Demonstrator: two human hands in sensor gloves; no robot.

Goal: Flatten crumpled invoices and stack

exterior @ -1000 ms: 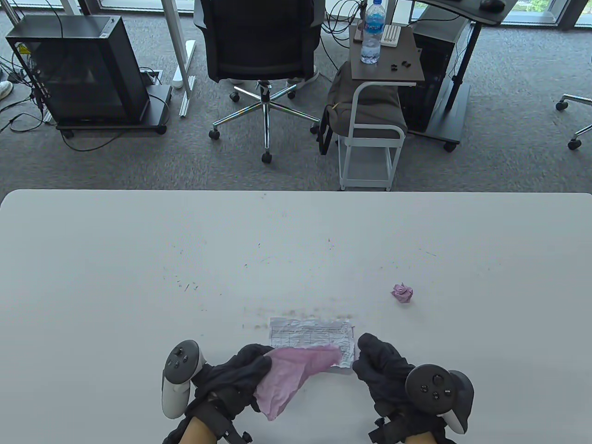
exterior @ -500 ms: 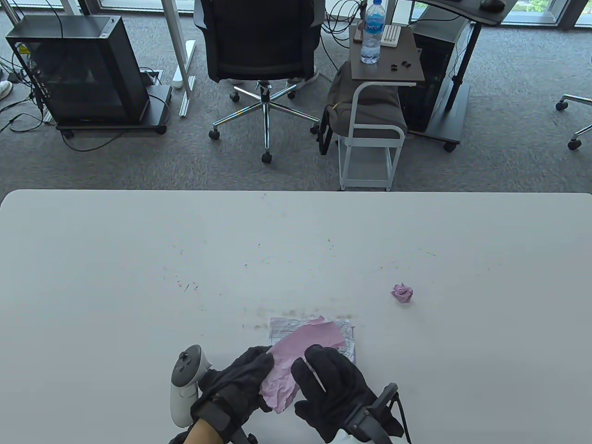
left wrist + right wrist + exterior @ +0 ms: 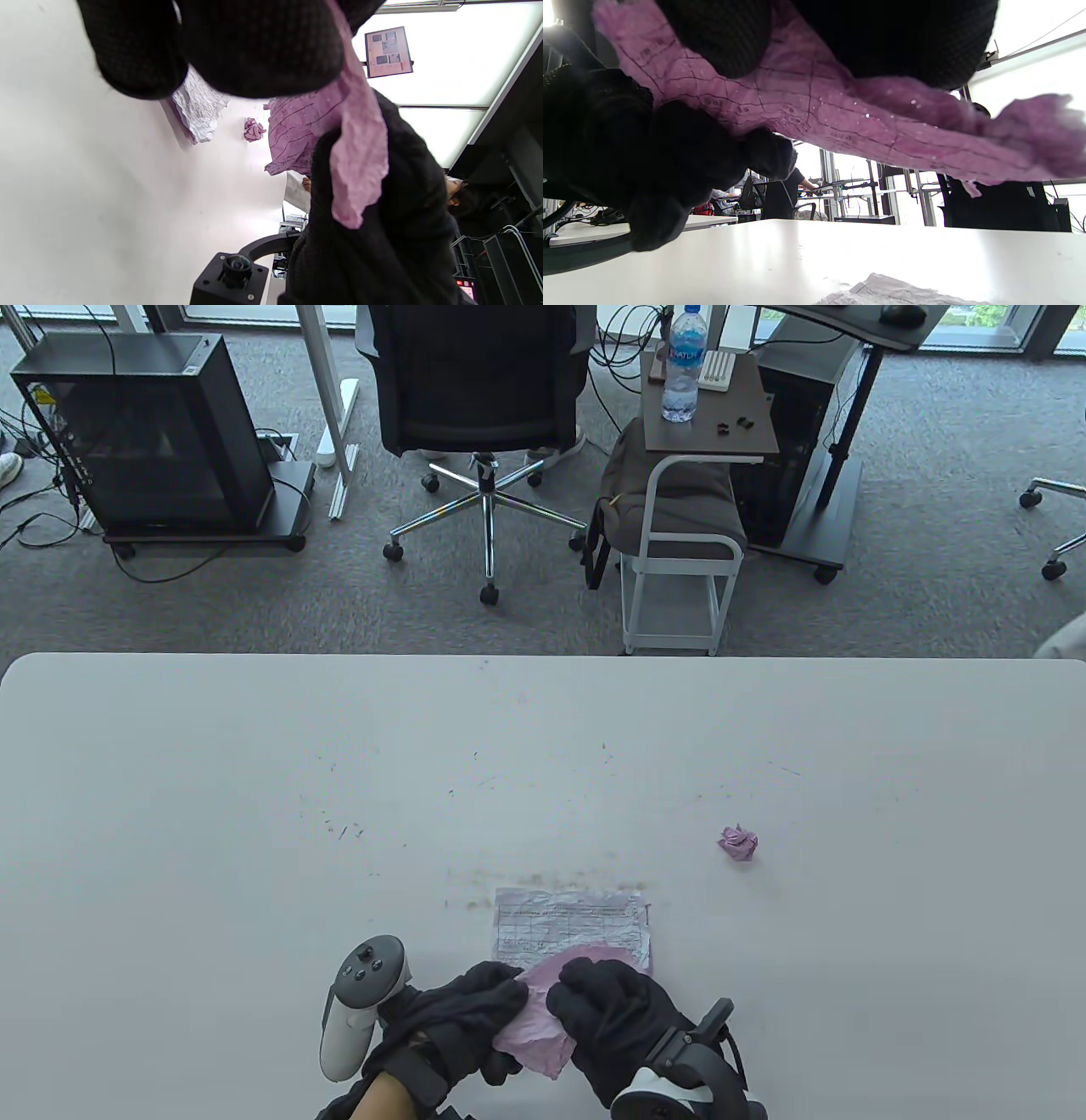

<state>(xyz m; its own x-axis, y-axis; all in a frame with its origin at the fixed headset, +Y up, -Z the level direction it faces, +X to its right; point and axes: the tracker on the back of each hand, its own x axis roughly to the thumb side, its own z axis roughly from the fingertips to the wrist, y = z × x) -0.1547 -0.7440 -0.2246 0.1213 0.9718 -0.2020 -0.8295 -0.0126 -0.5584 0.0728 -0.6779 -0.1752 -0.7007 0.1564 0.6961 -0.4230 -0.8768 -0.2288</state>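
Observation:
A pink invoice [image 3: 536,1033] hangs above the table near the front edge, partly unfolded. My left hand [image 3: 462,1014] pinches its left side and my right hand [image 3: 615,1014] grips its right side from above. The right wrist view shows the pink invoice [image 3: 814,110] lifted clear of the table, with the left hand [image 3: 649,165] curled on it. A flattened white invoice [image 3: 573,929] lies on the table just beyond my hands. A crumpled pink invoice ball [image 3: 738,842] sits to the right, also seen as the ball [image 3: 253,129] in the left wrist view.
The white table [image 3: 254,780] reaches far beyond the papers. Past its far edge stand an office chair [image 3: 479,398], a small white cart [image 3: 687,551] with a water bottle [image 3: 683,364], and a black computer case [image 3: 144,432].
My right hand moved left onto the pink invoice and took hold of it. Both hands drew the sheet back toward the front edge, uncovering more of the white invoice.

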